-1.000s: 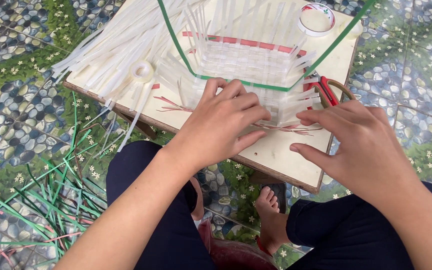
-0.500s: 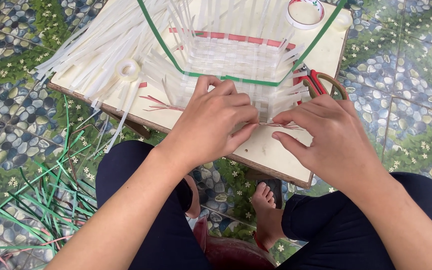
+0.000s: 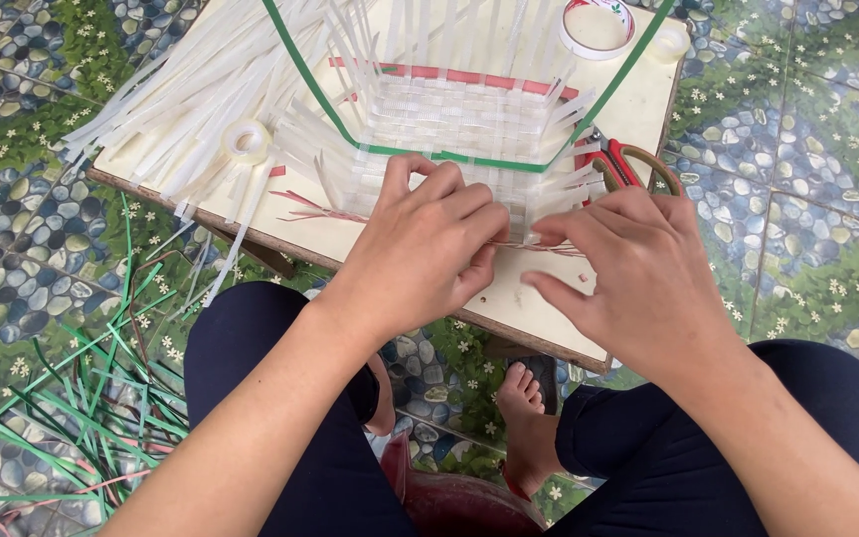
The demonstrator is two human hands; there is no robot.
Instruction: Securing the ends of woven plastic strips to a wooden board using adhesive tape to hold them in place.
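Your left hand (image 3: 429, 249) and right hand (image 3: 638, 273) meet at the near edge of the white woven mat (image 3: 449, 124) on the low table (image 3: 549, 308), fingers curled narrow, pinching 1 thin pink strip (image 3: 325, 211). Red-handled scissors (image 3: 628, 164) lie just beside your right hand, and green strips (image 3: 72, 418) lie scattered on the floor.

The left hand (image 3: 429, 244) hides part of the woven mat (image 3: 459, 124).

Tape roll (image 3: 248, 141) lay at ten o'clock on the desk (image 3: 638, 114); red-handled scissors (image 3: 631, 164) at two; green strips (image 3: 72, 398) littered the floor at eight.
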